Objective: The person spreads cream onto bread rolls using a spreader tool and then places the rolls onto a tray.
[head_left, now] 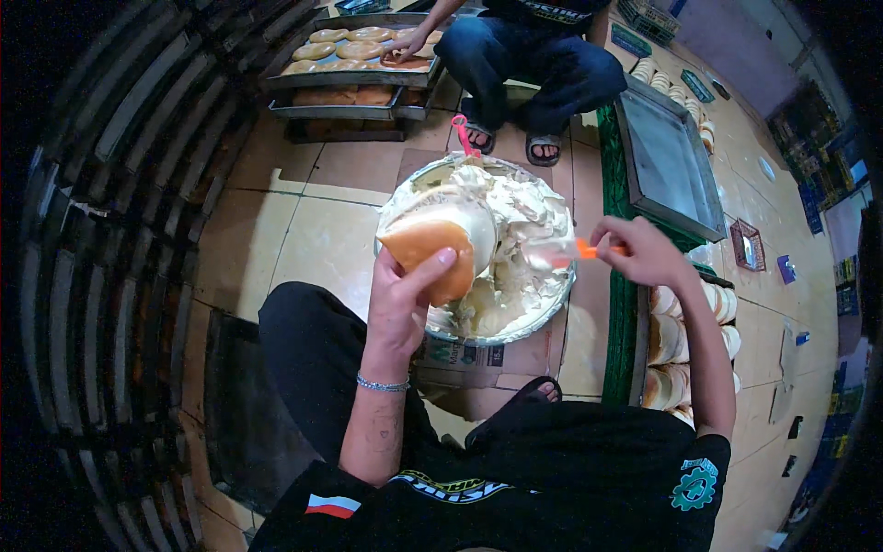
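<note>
My left hand (pixel 400 299) grips a split bread bun (pixel 426 256), thumb on its golden-brown crust, and the pale cut side faces away from me. The bun is over the left part of a big round tub (pixel 531 333) of whipped white cream (pixel 529 207). To the right, my right hand (pixel 644 253) is closed around the orange handle of a spatula (pixel 589 248). Its blade is blurred and lies over the cream near the tub's right rim. A pink-handled tool (pixel 460 133) stands in the cream at the far rim.
Trays of glazed buns (pixel 354 46) are stacked at the far left, where another person's hand (pixel 402 46) touches a bun. That person sits beyond the tub. A metal tray (pixel 671 156) lies at right, with a crate of split buns (pixel 670 340) nearer me. Dark slatted racks (pixel 120 267) line the left.
</note>
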Tool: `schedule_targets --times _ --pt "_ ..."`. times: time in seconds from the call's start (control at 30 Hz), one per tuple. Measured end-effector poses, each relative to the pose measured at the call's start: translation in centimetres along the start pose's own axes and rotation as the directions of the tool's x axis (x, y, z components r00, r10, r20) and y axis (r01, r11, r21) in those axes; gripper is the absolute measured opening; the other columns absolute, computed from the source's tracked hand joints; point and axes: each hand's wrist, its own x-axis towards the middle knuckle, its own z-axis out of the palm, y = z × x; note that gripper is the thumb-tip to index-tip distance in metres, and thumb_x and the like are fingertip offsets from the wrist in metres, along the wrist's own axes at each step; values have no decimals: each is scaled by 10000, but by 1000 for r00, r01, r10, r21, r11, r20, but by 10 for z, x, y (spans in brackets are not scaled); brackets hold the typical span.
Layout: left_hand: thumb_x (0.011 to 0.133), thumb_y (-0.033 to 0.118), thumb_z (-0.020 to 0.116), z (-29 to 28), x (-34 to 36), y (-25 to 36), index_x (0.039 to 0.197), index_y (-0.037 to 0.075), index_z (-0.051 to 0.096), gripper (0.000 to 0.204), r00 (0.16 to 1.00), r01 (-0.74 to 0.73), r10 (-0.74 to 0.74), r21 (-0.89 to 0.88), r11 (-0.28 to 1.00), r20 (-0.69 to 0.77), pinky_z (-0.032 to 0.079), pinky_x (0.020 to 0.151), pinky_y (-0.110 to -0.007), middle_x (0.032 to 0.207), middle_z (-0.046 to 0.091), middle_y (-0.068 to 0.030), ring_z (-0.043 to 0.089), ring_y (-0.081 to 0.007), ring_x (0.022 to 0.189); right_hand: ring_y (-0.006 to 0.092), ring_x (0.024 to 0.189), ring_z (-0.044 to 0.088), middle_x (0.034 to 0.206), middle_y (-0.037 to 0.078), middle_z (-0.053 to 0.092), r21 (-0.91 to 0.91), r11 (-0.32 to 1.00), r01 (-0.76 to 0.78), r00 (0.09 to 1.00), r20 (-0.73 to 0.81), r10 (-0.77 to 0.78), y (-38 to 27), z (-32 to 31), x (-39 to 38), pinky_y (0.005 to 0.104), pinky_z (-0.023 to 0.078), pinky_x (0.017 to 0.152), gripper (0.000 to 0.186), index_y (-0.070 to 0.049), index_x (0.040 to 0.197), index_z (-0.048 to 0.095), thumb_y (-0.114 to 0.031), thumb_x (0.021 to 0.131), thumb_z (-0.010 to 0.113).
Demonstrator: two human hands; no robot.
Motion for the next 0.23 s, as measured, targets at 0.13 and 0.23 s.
schedule_targets --times 0.13,0.23 --pt "831 17 731 12 4 -11 1230 -10 557 437 995 -12 10 19 1000 101 546 886 -332 1123 671 -103 674 -179 992 368 704 629 770 188 649 -186 982 19 995 103 1 41 69 30 473 492 673 106 -41 916 621 -105 841 582" --pt "827 28 742 15 4 -21 1247 -21 549 465 997 -26 26 -2 1000 71 545 898 -341 1128 673 -108 675 -180 997 361 891 663 905 224 666 -284 959 9 994 110 23 31 95 57 454 519 759 323 -75 1083 575 -193 808 696"
